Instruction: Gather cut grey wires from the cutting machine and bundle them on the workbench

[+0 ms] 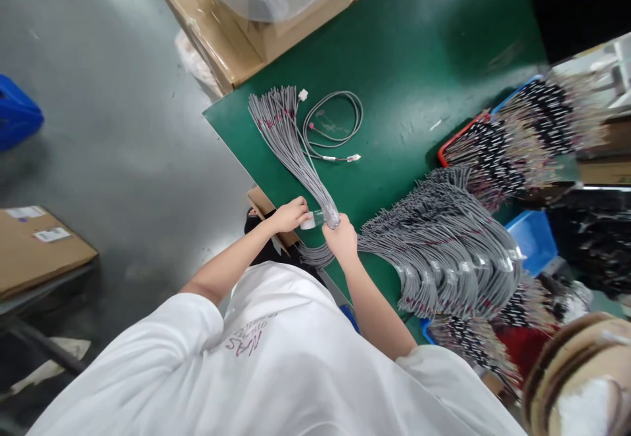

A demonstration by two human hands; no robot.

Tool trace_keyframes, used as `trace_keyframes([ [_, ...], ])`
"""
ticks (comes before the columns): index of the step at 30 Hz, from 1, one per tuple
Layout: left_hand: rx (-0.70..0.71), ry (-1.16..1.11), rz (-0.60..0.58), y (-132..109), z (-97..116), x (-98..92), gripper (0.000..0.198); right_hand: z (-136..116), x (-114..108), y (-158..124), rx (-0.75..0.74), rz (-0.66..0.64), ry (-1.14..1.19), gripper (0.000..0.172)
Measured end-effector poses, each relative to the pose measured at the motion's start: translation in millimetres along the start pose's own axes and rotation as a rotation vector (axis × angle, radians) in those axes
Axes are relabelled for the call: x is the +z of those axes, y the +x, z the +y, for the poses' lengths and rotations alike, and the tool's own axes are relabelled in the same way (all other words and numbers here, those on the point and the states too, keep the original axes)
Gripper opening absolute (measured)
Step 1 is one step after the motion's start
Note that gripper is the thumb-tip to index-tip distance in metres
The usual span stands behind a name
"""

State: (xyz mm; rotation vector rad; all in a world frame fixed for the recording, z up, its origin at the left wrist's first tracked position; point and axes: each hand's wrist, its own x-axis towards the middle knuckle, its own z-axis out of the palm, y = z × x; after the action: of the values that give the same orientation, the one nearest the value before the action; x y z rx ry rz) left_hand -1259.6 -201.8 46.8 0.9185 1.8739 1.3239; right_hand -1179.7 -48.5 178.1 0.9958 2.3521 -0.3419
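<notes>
My right hand (342,237) is closed around a bundle of grey cables (306,165), near the table's front edge. The bundle's far ends fan out toward the upper left, with dark red marks near the tips. My left hand (292,215) pinches a roll of clear tape (308,221), partly covered by the fingers. A strip of tape reaches from it to the bundle beside my right hand. Beyond the bundle lies a looped grey cable (362,117) with a white connector (353,158) at one end.
Several taped grey cable bundles (444,252) lie heaped to the right on the green table (409,48). Past them, a red tray (444,153) and a blue bin (532,239) stand among more wires. A plastic-lined cardboard box (221,35) sits at the far edge.
</notes>
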Motion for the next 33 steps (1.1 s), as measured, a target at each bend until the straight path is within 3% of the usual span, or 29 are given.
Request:
trace_keyframes([
  [3,-0.039,0.022,0.109,-15.8,12.4,-19.0,0.047,2.7,1.7,2.8,-0.009,0.005,-0.016,0.032],
  [6,-0.116,0.059,0.267,-11.0,46.0,-22.7,0.057,0.6,8.1,0.4,-0.025,0.021,-0.07,0.033],
  [10,-0.147,0.164,0.405,38.3,101.6,2.4,0.057,-7.9,24.4,-13.9,-0.148,-0.009,-0.163,0.032],
  [13,-0.158,0.385,0.384,74.7,120.4,28.7,0.057,-12.0,31.7,-24.3,-0.263,-0.081,-0.167,0.03],
  [17,-0.257,0.578,0.31,91.3,108.0,46.7,0.052,-8.2,29.8,-25.8,-0.245,-0.066,-0.099,0.028],
  [22,-0.317,0.656,0.262,108.4,83.6,53.0,0.039,0.3,23.5,-16.4,-0.13,-0.007,0.021,0.034],
  [27,-0.329,0.667,0.183,133.0,75.9,50.9,0.04,3.4,20.2,-10.4,-0.119,0.002,0.053,0.032],
  [30,-0.301,0.663,0.22,111.8,74.4,29.9,0.045,3.7,19.0,-9.7,-0.112,-0.01,0.049,0.029],
  [33,-0.224,0.618,0.377,51.2,64.4,3.6,0.042,3.4,18.0,-10.1,-0.096,-0.028,0.04,0.03],
])
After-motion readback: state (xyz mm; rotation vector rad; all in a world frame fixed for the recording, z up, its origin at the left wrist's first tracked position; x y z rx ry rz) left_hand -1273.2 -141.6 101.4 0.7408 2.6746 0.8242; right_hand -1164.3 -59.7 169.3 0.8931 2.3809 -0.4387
